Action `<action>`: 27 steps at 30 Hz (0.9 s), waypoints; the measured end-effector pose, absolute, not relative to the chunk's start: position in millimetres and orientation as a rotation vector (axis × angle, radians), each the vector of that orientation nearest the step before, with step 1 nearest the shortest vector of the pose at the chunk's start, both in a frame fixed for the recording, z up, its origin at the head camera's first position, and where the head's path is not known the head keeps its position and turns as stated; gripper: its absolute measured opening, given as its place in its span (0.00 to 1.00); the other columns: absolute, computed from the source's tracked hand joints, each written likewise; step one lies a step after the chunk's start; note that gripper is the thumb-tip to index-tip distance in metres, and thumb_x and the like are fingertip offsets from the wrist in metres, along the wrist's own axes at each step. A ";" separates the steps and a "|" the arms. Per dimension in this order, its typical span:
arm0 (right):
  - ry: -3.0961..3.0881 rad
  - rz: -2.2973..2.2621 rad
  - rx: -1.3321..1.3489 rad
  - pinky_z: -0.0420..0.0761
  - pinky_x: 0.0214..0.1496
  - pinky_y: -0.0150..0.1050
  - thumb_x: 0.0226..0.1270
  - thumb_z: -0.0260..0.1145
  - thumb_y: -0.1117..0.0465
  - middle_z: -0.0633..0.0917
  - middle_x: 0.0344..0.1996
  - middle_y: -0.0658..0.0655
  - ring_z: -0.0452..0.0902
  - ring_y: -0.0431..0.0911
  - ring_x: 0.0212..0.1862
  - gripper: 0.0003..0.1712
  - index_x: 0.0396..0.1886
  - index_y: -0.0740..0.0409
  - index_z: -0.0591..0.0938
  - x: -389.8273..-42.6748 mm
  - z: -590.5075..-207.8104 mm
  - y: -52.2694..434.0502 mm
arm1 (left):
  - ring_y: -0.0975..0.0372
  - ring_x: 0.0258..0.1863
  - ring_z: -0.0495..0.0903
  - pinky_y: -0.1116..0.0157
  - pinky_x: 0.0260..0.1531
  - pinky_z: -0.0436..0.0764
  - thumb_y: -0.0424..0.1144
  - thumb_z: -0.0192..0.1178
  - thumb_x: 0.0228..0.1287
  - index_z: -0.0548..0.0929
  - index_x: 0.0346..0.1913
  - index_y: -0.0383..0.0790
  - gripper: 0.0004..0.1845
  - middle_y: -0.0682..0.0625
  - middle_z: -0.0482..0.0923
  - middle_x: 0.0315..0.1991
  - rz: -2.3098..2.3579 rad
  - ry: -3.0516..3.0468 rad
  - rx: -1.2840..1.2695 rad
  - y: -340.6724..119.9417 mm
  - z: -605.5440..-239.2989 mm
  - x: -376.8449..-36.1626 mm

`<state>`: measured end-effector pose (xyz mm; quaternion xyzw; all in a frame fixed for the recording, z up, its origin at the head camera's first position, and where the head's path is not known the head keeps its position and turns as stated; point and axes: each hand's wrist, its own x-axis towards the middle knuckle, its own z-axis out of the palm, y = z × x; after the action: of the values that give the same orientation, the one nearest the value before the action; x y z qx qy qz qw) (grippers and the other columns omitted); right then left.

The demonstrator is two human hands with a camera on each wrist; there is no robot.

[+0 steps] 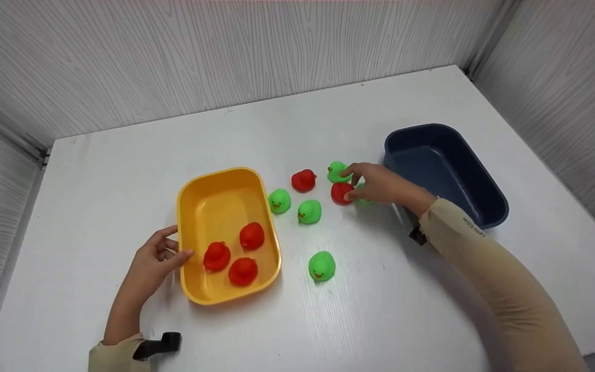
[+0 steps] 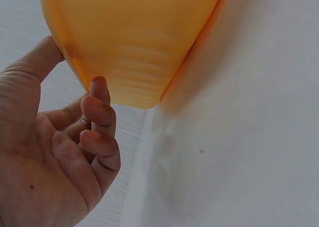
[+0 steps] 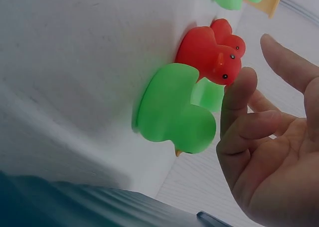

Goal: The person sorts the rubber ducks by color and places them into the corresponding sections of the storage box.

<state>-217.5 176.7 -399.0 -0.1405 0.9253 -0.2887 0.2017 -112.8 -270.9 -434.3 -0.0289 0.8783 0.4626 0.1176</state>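
Sorting is partway: three red ducks (image 1: 236, 254) are lying in the yellow tub (image 1: 194, 199), steadied by the loosely curled left hand (image 1: 155, 258); the spread right hand (image 1: 377, 185) is reaching a red duck (image 1: 339, 192), with the blue tub (image 1: 483, 178) holding nothing.

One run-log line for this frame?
left hand: touches yellow tub | right hand: at red duck, green duck | blue tub: empty
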 end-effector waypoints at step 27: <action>2.748 -0.512 -0.472 0.77 0.48 0.48 0.61 0.69 0.59 0.84 0.45 0.59 0.77 0.52 0.46 0.21 0.55 0.56 0.81 -215.4 -404.4 170.8 | 0.66 0.30 0.70 0.72 0.29 0.71 0.48 0.65 0.62 0.65 0.69 0.42 0.35 0.51 0.73 0.39 1.379 2.569 -0.071 -271.8 -436.2 -112.0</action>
<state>-215.4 170.8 -404.4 -0.1647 0.9580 -0.1784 0.1529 -112.0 -271.8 -436.2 -0.0242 0.8752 0.4699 0.1122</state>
